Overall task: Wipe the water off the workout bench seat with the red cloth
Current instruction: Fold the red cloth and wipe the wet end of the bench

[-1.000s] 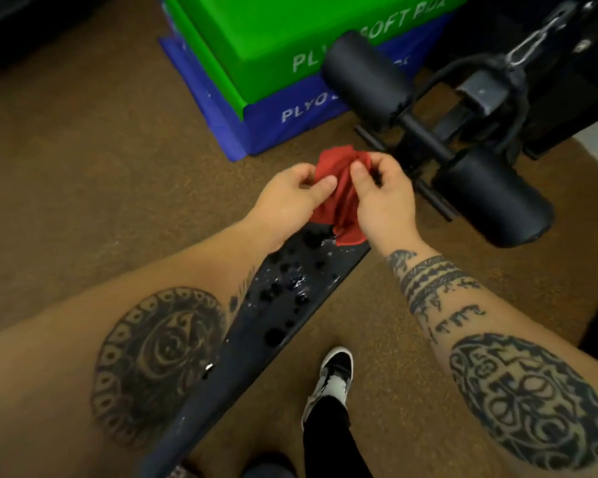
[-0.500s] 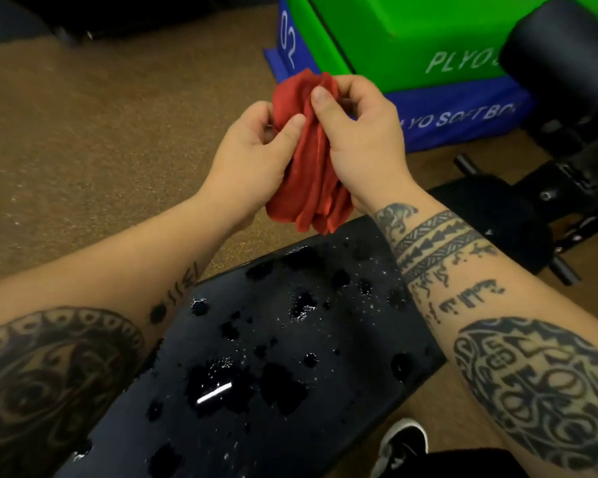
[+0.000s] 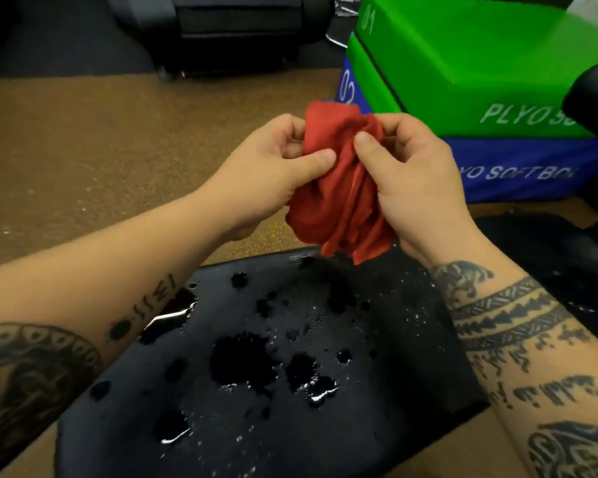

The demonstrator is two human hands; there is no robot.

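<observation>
The red cloth (image 3: pixel 339 198) hangs bunched in the air above the far end of the black bench seat (image 3: pixel 411 391). My left hand (image 3: pixel 270 174) pinches its left side between thumb and fingers. My right hand (image 3: pixel 415 181) grips its right side, thumb pressed on the fabric. The cloth's lower edge hangs just above the seat, apart from it. Water lies on the seat in dark puddles (image 3: pixel 242 363) and scattered small drops.
Green and blue stacked plyo soft boxes (image 3: pixel 480 81) stand on the brown floor (image 3: pixel 83 160) at the right. A black padded roller (image 3: pixel 594 94) shows at the right edge. Dark gym equipment (image 3: pixel 221 32) stands at the back.
The view has swung over the seat, which now fills the lower frame. Both hands still hold the cloth and have worked it between their fingers, thumbs now closer together.
</observation>
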